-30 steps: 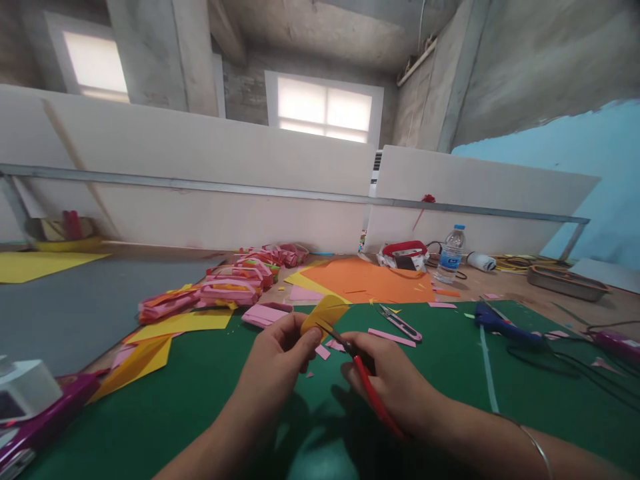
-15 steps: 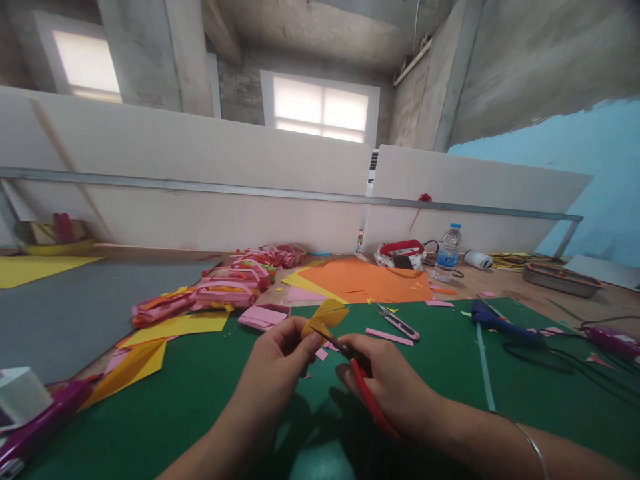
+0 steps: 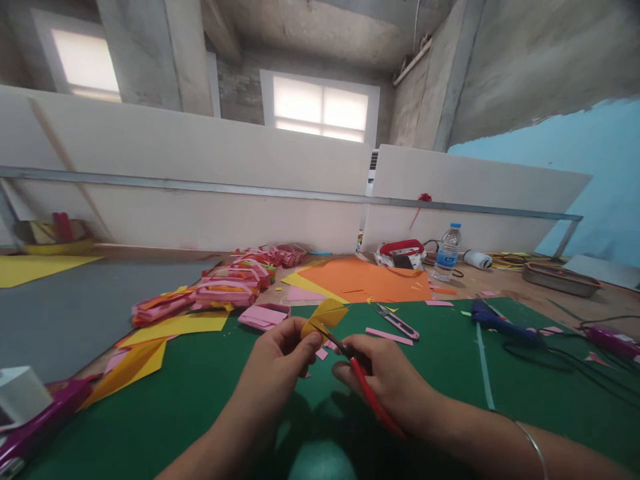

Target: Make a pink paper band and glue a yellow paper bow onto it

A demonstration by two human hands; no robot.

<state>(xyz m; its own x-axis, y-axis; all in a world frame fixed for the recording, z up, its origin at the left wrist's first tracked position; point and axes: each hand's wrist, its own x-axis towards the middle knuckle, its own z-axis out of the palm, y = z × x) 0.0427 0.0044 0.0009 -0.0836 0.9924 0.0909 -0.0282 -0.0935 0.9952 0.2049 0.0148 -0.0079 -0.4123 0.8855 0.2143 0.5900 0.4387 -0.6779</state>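
My left hand [image 3: 283,357] pinches a folded piece of yellow paper [image 3: 330,312] between thumb and fingers, above a green cutting mat [image 3: 210,407]. Wrapped round the red handles of a pair of scissors [image 3: 367,387] is my right hand [image 3: 393,380]. The scissor blades reach left to the paper's lower edge, close to my left thumb. Small pink paper scraps [image 3: 321,354] lie beneath the paper. Behind my left hand sits a small folded pink paper piece [image 3: 264,317]. Thread snips [image 3: 399,323] and a pink paper strip [image 3: 389,336] rest beyond my right hand.
Pink and orange paper pieces [image 3: 225,287] are heaped at back left, near yellow sheets [image 3: 175,327]. An orange sheet [image 3: 370,280] lies behind the mat. A water bottle [image 3: 448,252], a blue glue gun [image 3: 503,323] with cords, and a purple tool [image 3: 613,342] stand or lie right.
The right hand and scissors have shifted very slightly, and the right thumb has moved a little left. The left hand and yellow paper stay almost where they were.
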